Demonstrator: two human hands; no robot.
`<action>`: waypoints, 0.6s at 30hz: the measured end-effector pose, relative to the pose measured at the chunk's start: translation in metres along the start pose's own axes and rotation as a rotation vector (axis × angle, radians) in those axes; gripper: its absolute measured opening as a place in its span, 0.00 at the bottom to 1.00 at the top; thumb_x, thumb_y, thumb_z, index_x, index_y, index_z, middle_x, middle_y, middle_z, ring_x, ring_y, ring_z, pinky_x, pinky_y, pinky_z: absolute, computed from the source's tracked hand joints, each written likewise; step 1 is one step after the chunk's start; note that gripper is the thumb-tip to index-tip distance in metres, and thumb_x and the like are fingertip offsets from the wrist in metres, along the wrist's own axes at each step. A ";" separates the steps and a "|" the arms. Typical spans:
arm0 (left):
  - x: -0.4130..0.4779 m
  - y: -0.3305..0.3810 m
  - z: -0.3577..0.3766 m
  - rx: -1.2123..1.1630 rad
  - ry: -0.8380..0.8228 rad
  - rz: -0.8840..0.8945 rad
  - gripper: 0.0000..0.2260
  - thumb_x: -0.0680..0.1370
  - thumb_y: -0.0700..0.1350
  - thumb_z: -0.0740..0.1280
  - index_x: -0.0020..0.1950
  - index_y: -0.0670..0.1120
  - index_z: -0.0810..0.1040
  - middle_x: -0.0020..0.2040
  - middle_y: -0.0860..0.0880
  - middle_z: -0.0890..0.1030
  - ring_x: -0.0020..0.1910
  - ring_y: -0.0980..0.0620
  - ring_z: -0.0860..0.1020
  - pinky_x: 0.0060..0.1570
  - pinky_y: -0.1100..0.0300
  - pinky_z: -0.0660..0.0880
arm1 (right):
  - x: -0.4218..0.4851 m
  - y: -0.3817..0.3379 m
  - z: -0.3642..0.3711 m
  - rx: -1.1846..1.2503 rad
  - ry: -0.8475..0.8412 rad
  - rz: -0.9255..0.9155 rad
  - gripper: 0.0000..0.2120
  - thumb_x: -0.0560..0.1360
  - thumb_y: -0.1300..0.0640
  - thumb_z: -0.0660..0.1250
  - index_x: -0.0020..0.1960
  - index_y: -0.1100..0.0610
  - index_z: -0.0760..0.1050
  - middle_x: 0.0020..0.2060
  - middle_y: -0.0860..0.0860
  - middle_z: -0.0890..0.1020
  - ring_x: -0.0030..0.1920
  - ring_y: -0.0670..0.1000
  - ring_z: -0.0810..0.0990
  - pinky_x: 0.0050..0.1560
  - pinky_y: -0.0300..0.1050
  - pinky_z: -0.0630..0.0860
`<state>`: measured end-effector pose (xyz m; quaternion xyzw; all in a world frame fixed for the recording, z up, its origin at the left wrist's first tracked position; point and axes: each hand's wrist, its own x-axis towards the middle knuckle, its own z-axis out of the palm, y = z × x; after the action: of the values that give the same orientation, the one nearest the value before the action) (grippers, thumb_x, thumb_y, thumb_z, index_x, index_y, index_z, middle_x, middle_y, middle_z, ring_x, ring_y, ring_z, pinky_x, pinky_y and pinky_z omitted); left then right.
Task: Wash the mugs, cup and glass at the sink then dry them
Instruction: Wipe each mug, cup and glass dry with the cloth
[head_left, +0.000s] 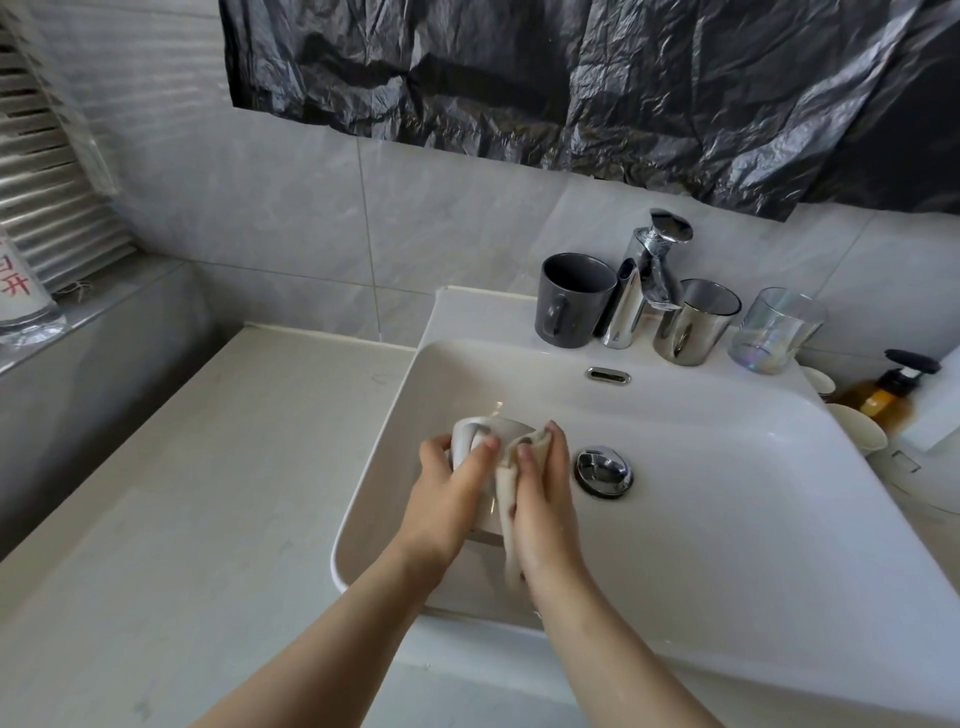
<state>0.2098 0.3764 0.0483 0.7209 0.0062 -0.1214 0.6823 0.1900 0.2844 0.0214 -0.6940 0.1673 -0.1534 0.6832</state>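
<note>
Over the left part of the white sink (727, 467), my left hand (447, 493) grips a white mug (470, 436) by its side, handle turned to the left. My right hand (540, 493) presses a beige cloth (506, 499) against the mug's rim, and the cloth's tail hangs down between my wrists. On the sink's back ledge stand a dark grey mug (574, 299), a shiny silver cup (693, 322) and an iridescent clear glass (776, 330), all upright.
A chrome faucet (649, 275) rises between the grey mug and the silver cup. The drain stopper (602, 470) sits just right of my hands. An amber pump bottle (891, 392) and white cups (852, 428) stand at the right. A pale countertop (182, 493) extends left.
</note>
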 end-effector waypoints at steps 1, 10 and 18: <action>-0.001 0.000 -0.001 0.009 0.023 0.007 0.28 0.69 0.62 0.64 0.62 0.48 0.67 0.51 0.60 0.73 0.50 0.64 0.74 0.51 0.60 0.69 | 0.000 -0.001 0.002 -0.033 -0.002 -0.019 0.23 0.81 0.49 0.56 0.74 0.46 0.56 0.67 0.47 0.69 0.67 0.46 0.69 0.64 0.39 0.64; 0.002 0.000 -0.001 -0.037 0.079 0.012 0.15 0.77 0.56 0.62 0.58 0.49 0.67 0.49 0.57 0.74 0.48 0.63 0.74 0.42 0.66 0.69 | 0.008 -0.004 0.008 -0.136 0.012 -0.069 0.23 0.77 0.44 0.58 0.71 0.46 0.63 0.59 0.44 0.70 0.60 0.45 0.70 0.60 0.38 0.65; 0.002 -0.001 0.001 -0.099 -0.031 -0.073 0.18 0.65 0.61 0.61 0.51 0.54 0.70 0.50 0.51 0.77 0.52 0.50 0.77 0.57 0.49 0.75 | 0.018 -0.009 -0.010 0.462 -0.068 0.489 0.15 0.75 0.44 0.58 0.39 0.51 0.76 0.33 0.51 0.82 0.36 0.55 0.79 0.39 0.45 0.73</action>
<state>0.2113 0.3747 0.0472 0.6835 0.0282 -0.1569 0.7123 0.2020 0.2679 0.0307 -0.4651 0.2667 0.0043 0.8441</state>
